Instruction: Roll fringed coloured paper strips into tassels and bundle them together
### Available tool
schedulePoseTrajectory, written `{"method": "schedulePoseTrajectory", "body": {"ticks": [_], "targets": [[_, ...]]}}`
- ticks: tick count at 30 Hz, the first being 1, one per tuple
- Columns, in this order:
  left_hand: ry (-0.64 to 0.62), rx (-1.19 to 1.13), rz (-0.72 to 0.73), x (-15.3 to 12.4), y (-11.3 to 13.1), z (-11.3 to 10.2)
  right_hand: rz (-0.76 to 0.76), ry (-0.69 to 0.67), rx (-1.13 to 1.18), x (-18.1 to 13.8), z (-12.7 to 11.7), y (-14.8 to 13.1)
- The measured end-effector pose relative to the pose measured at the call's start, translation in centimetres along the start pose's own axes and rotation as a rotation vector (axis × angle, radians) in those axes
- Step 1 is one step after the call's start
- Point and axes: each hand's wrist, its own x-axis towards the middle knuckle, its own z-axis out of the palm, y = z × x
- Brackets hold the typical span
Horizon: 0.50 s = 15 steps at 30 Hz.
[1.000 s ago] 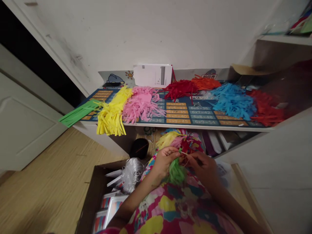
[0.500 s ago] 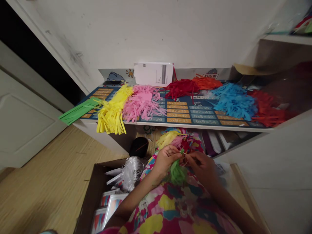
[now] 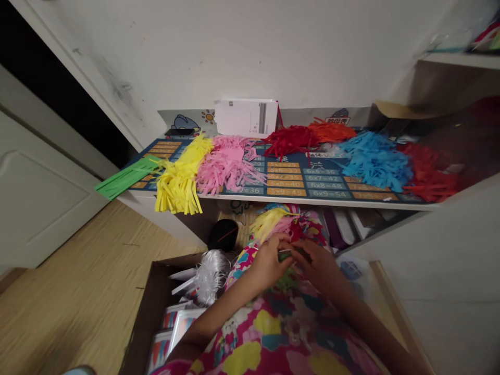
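My left hand (image 3: 269,263) and my right hand (image 3: 317,264) meet over my lap, with fingers closed and touching around the top of a green paper tassel (image 3: 287,281). Its fringe hangs below the fingers and is blurred; most of its top is hidden behind them. Just beyond my hands, a yellow tassel (image 3: 269,221) and a pink tassel (image 3: 284,225) lie on the patterned cloth (image 3: 250,359) over my lap, beside a dark red one (image 3: 297,229).
On the shelf top (image 3: 289,182) lie green strips (image 3: 127,177) and yellow (image 3: 179,179), pink (image 3: 230,169), red (image 3: 291,140), orange (image 3: 332,133) and blue (image 3: 377,161) fringes. A cardboard box (image 3: 136,312) at lower left holds white string (image 3: 211,276) and packets.
Both hands have drawn together over the tassel's top, and the fingers now cover more of it. The right hand has shifted left. Things on the shelf have stayed put.
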Motion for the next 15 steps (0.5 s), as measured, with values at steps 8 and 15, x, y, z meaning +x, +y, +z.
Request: {"method": "schedulePoseTrajectory", "body": {"ticks": [8, 15], "targets": [[-0.018, 0.069, -0.062, 0.1, 0.3, 0.6, -0.149, 0.24, -0.262, -0.3, 1.0, 0.0], [-0.099, 0.017, 0.024, 0.9, 0.4, 0.2, 0.124, 0.477, 0.486, -0.8, -5.5, 2.6]]}}
